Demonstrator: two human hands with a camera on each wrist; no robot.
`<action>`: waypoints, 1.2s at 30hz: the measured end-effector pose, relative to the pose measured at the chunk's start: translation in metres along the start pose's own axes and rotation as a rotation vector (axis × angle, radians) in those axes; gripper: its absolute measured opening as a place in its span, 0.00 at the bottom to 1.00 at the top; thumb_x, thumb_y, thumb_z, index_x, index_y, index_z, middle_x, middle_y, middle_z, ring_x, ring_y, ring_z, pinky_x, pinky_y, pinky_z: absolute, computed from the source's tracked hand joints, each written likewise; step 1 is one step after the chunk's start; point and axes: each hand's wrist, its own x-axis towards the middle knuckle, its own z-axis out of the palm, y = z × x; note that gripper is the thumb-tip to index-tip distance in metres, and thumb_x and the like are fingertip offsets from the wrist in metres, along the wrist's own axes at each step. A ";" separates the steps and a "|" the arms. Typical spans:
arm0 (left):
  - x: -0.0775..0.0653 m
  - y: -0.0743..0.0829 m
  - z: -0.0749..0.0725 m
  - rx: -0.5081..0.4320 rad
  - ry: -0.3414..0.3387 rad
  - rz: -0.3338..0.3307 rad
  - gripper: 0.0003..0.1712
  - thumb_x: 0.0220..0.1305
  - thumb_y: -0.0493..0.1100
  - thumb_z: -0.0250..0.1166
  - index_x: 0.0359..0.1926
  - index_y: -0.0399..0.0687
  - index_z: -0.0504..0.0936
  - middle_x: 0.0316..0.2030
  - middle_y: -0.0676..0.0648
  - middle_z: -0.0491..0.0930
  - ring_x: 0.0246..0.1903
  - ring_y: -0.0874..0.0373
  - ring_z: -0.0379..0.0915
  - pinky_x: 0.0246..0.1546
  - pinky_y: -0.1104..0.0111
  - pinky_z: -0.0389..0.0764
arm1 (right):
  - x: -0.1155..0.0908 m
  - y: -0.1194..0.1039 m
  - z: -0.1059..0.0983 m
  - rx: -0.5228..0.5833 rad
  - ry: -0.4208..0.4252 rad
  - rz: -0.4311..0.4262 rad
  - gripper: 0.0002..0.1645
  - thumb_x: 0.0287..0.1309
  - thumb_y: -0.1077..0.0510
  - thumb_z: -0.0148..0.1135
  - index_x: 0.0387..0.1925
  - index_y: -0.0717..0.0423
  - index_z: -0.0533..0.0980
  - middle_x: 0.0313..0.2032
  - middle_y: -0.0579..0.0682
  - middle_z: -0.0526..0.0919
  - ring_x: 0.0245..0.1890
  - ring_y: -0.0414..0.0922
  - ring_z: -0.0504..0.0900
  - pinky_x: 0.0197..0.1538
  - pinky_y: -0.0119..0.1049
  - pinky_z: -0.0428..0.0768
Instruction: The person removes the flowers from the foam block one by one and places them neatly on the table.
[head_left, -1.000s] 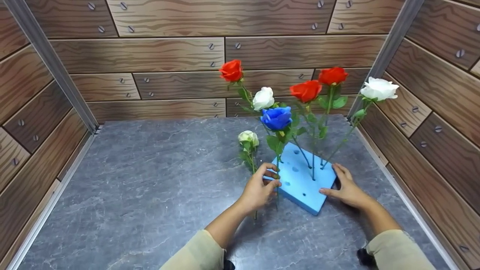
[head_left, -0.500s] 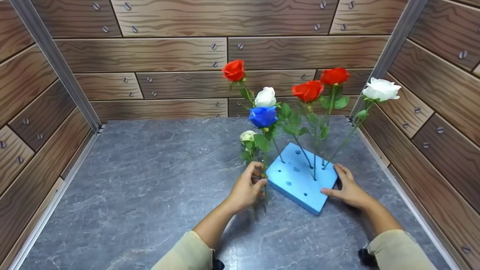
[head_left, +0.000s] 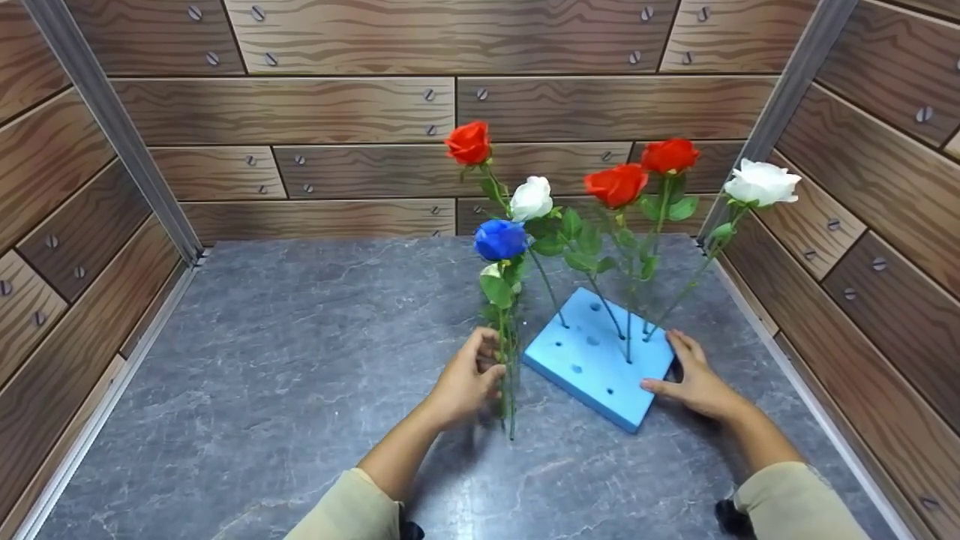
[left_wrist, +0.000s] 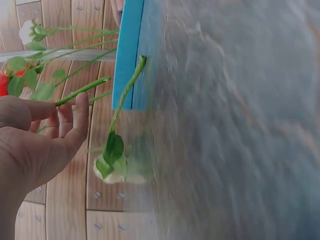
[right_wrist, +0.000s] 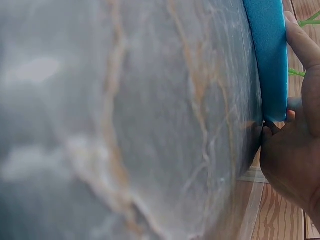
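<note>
Left hand point(head_left: 465, 379) is pinching the blue rose point(head_left: 500, 240); right hand point(head_left: 697, 382) is gripping the block point(head_left: 600, 375) nearer the right edge of the surface point(head_left: 300, 352).

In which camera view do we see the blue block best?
The head view: it shows the blue block from above, with its holes and inserted stems. Both wrist views show mainly its side, cut off by the picture's top edge.
</note>
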 end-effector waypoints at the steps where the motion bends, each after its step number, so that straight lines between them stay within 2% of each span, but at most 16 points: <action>1: 0.000 -0.001 -0.002 -0.002 0.001 -0.004 0.22 0.76 0.27 0.62 0.65 0.45 0.71 0.53 0.38 0.78 0.47 0.51 0.82 0.40 0.58 0.95 | 0.000 0.000 0.000 0.000 0.000 -0.001 0.73 0.65 0.40 0.76 0.86 0.69 0.38 0.83 0.77 0.34 0.81 0.83 0.42 0.79 0.83 0.52; 6: -0.002 -0.006 -0.012 0.003 -0.001 -0.036 0.24 0.75 0.26 0.62 0.65 0.47 0.70 0.55 0.36 0.77 0.46 0.52 0.81 0.39 0.57 0.95 | -0.001 0.000 0.000 0.001 -0.005 -0.003 0.72 0.66 0.41 0.76 0.86 0.69 0.38 0.83 0.77 0.34 0.81 0.83 0.42 0.78 0.83 0.52; 11: -0.002 -0.011 -0.020 0.053 0.009 -0.056 0.27 0.72 0.24 0.63 0.66 0.48 0.70 0.58 0.32 0.77 0.45 0.52 0.81 0.36 0.58 0.94 | -0.001 0.000 -0.001 0.014 -0.011 -0.005 0.72 0.66 0.41 0.75 0.86 0.68 0.37 0.83 0.76 0.33 0.81 0.82 0.40 0.78 0.84 0.53; 20: 0.001 -0.019 -0.029 0.063 0.014 -0.141 0.31 0.70 0.23 0.63 0.69 0.43 0.68 0.60 0.29 0.78 0.47 0.40 0.86 0.32 0.60 0.93 | -0.001 0.001 -0.001 0.008 -0.010 0.002 0.72 0.66 0.41 0.75 0.86 0.68 0.37 0.83 0.76 0.34 0.81 0.82 0.40 0.78 0.84 0.53; 28: 0.007 -0.025 -0.036 0.049 -0.016 -0.248 0.30 0.73 0.25 0.63 0.70 0.43 0.67 0.57 0.35 0.75 0.46 0.47 0.81 0.34 0.62 0.93 | 0.000 0.003 0.000 0.007 -0.004 -0.004 0.72 0.66 0.41 0.75 0.86 0.68 0.39 0.83 0.77 0.34 0.81 0.82 0.40 0.78 0.84 0.53; 32: 0.010 -0.027 -0.037 0.043 -0.011 -0.278 0.30 0.73 0.24 0.63 0.70 0.43 0.67 0.54 0.38 0.75 0.46 0.48 0.79 0.33 0.63 0.93 | -0.001 0.002 0.000 0.013 -0.002 -0.004 0.71 0.66 0.41 0.75 0.86 0.68 0.39 0.83 0.77 0.34 0.81 0.82 0.40 0.78 0.84 0.52; 36: 0.012 -0.029 -0.038 0.028 0.001 -0.294 0.31 0.70 0.23 0.63 0.70 0.40 0.68 0.49 0.41 0.74 0.41 0.52 0.77 0.30 0.65 0.93 | -0.001 0.001 -0.001 0.016 -0.001 -0.005 0.71 0.66 0.41 0.75 0.86 0.68 0.39 0.83 0.77 0.34 0.82 0.82 0.40 0.79 0.84 0.51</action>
